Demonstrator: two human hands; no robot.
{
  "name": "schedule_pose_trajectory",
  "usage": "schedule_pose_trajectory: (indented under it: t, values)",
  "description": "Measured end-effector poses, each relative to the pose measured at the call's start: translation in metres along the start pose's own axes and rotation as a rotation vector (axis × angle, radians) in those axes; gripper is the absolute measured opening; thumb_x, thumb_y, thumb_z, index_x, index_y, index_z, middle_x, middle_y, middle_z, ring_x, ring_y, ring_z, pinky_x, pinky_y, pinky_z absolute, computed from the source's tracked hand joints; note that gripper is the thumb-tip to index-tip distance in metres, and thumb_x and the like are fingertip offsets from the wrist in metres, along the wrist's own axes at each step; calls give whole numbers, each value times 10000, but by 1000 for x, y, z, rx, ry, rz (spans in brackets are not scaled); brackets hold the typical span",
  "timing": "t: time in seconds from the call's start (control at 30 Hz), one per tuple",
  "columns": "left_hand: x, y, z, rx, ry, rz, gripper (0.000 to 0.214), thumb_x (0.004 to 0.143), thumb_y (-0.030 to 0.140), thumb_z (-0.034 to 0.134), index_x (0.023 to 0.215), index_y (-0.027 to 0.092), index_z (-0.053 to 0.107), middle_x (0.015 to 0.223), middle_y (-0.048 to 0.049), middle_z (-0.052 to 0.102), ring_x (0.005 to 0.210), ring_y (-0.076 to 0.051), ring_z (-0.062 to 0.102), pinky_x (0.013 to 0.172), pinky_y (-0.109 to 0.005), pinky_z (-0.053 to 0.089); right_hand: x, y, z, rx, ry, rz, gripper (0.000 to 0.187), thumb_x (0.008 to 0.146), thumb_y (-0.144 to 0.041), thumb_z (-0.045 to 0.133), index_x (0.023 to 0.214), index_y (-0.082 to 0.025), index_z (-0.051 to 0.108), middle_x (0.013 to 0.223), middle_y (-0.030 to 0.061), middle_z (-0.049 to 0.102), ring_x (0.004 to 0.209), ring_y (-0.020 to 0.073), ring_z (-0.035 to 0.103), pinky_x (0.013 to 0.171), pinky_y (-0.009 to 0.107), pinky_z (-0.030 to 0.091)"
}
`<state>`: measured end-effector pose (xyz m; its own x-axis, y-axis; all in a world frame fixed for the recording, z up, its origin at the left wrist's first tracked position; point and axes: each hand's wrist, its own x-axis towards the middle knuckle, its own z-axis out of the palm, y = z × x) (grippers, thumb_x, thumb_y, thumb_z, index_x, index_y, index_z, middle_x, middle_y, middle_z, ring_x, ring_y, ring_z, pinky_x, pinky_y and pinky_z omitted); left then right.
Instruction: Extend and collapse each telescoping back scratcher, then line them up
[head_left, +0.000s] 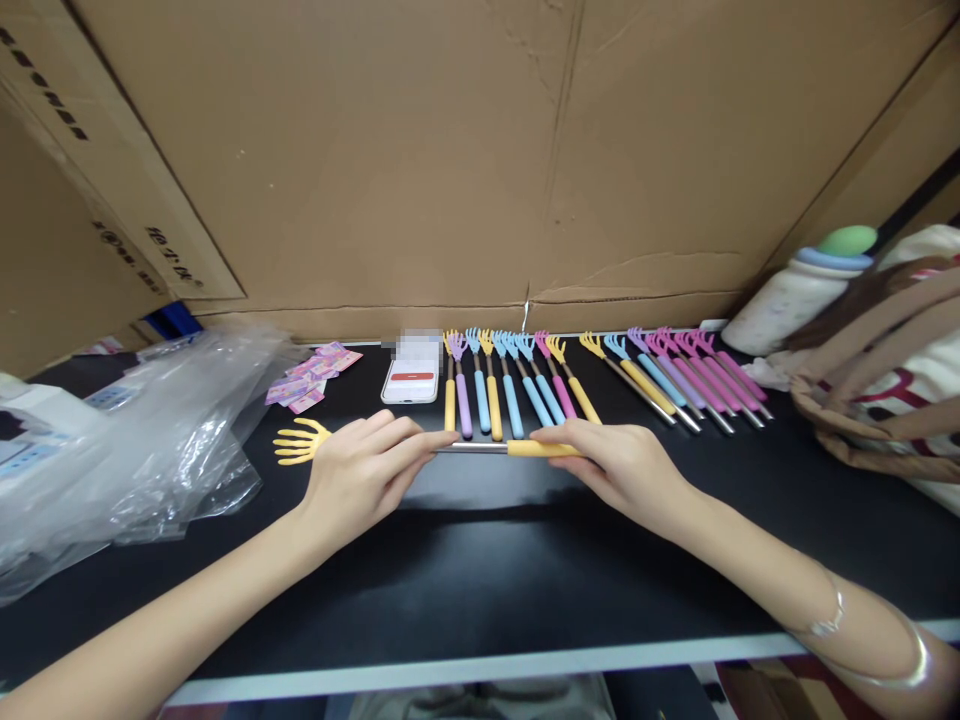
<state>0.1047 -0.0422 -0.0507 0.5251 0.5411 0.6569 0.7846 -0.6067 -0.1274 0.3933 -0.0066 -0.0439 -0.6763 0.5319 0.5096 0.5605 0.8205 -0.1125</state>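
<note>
A yellow back scratcher lies crosswise between my two hands, just over the table. My left hand is closed around its metal rod close to the yellow claw-shaped head, which pokes out to the left. Around the yellow handle at the other end, my right hand is closed too. A stretch of bare metal shows between the hands. Just beyond them, a row of back scratchers in yellow, purple, blue and pink lies with heads toward the back. Another group of back scratchers lies slanted at the right.
A phone lies at the back, beside small pink and purple cards. Clear plastic bags spread over the left side. At the right stand a white bottle and a cloth bag. Cardboard walls the back.
</note>
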Motion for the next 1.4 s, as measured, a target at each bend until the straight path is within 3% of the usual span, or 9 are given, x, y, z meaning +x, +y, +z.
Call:
schedule_pose_trajectory:
  t: [0.17, 0.43, 0.6, 0.77, 0.93, 1.13, 1.27, 1.4]
  values:
    - [1, 0, -1, -14, 9, -4, 219, 888, 172, 530, 1063, 257, 630, 753, 32, 660, 632, -122, 473, 550, -245, 321, 0, -2, -2, 84, -50, 73, 163, 906, -279, 482, 1013, -217, 588, 864, -5, 710, 638, 98, 649, 566, 180, 438]
    - [0, 2, -5, 41, 51, 41, 171, 882, 184, 549, 1002, 245, 654, 713, 34, 667, 599, -124, 474, 543, -259, 299, 1, -5, -1, 349, -259, 228, 155, 907, -270, 459, 1004, -208, 562, 782, -13, 639, 640, 100, 569, 583, 198, 391]
    - [-1, 3, -3, 67, 72, 64, 190, 866, 180, 574, 1012, 264, 660, 730, 43, 679, 604, -124, 489, 542, -264, 289, 4, -8, -4, 585, -373, 303, 229, 939, -341, 391, 1003, -181, 542, 684, -30, 539, 601, 90, 503, 596, 202, 384]
    - [-1, 4, -1, 71, 75, 86, 210, 866, 188, 576, 1042, 274, 653, 751, 44, 684, 610, -120, 501, 544, -265, 292, 9, -9, -8, 719, -495, 379, 298, 933, -404, 378, 1010, -164, 537, 674, -19, 530, 625, 106, 504, 608, 212, 395]
    - [2, 7, 0, 76, -22, 18, 177, 890, 209, 533, 1016, 253, 650, 778, 24, 675, 680, -142, 524, 589, -275, 328, 7, -5, -5, 495, -370, 344, 298, 926, -416, 396, 1015, -190, 568, 744, -1, 592, 632, 108, 526, 608, 216, 381]
    - [10, 3, -9, 204, -3, 45, 219, 892, 251, 514, 1084, 254, 619, 1004, -19, 672, 871, -200, 565, 726, -335, 353, 5, 1, -9, 77, -208, 254, 217, 924, -340, 423, 1024, -241, 588, 792, -5, 662, 650, 122, 581, 579, 217, 351]
    - [11, -8, -12, 213, -74, -1, 227, 893, 290, 494, 1085, 240, 605, 1050, -30, 660, 907, -222, 574, 750, -354, 360, 5, 4, -16, 21, -127, 209, 203, 929, -321, 424, 1023, -253, 591, 869, -7, 682, 714, 121, 609, 604, 217, 378]
    - [10, -17, -12, 224, -113, -28, 200, 916, 287, 460, 1054, 224, 591, 969, -13, 685, 884, -216, 602, 755, -360, 363, 4, 9, -22, -22, -74, 200, 206, 921, -327, 448, 1037, -249, 600, 935, 5, 690, 776, 132, 624, 625, 224, 400]
